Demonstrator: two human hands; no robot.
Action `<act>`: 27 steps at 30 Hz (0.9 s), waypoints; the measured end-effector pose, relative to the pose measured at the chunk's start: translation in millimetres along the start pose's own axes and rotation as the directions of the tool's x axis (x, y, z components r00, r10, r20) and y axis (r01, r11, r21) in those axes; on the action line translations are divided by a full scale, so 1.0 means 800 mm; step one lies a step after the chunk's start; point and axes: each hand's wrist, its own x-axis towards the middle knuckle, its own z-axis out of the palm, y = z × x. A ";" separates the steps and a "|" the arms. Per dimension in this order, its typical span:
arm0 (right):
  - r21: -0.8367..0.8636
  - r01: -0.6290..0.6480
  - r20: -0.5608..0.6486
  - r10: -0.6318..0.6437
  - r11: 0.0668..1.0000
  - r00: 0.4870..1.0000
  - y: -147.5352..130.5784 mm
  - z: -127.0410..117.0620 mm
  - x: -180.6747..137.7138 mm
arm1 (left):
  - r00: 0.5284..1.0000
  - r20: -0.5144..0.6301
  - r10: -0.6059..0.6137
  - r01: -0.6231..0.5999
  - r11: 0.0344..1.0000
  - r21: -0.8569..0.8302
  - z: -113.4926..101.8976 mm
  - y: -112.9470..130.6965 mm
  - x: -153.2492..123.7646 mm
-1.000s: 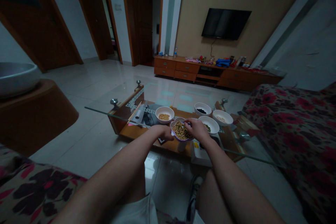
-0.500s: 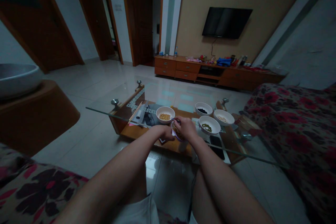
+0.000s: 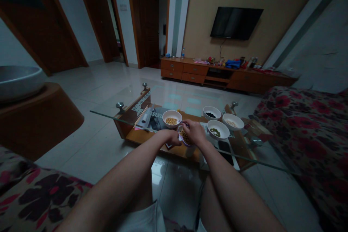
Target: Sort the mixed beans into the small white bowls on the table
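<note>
My left hand (image 3: 174, 137) is closed on the rim of a small bowl (image 3: 179, 138) with brown and yellowish beans in it, near the glass table's front edge. Above this bowl, my right hand (image 3: 196, 133) grips a thin, dark utensil (image 3: 182, 121); its exact kind is too small to tell. The utensil's tip points left, at the right rim of a white bowl (image 3: 172, 113) of yellow beans. My right fingers partly cover the small bowl's contents.
On the glass table (image 3: 125, 120), right of my hands, stand white bowls of black beans (image 3: 210, 115), green pieces (image 3: 215, 132) and pale pieces (image 3: 231, 123). Chopsticks (image 3: 141, 116) lie to the left. A phone (image 3: 224, 146) shows near the right front. Floral sofas flank both sides.
The utensil's tip shows slightly more over the yellow-bean bowl's rim. The whole view has shifted a little; both hands stay nearly in place.
</note>
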 end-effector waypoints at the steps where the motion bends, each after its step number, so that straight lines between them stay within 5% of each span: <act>1: -0.001 -0.003 0.004 0.003 1.000 1.000 0.004 -0.002 -0.001 | 1.000 -0.001 0.002 -0.002 1.000 -0.010 0.000 0.000 -0.001; 13: 0.024 -0.046 -0.033 0.047 0.999 0.998 0.058 -0.022 -0.015 | 1.000 -0.004 -0.029 0.029 0.999 -0.036 -0.001 0.000 -0.003; 27: -0.054 -0.075 0.119 0.081 0.996 0.990 0.073 -0.018 -0.018 | 1.000 -0.018 -0.021 0.021 1.000 -0.013 -0.001 0.001 -0.004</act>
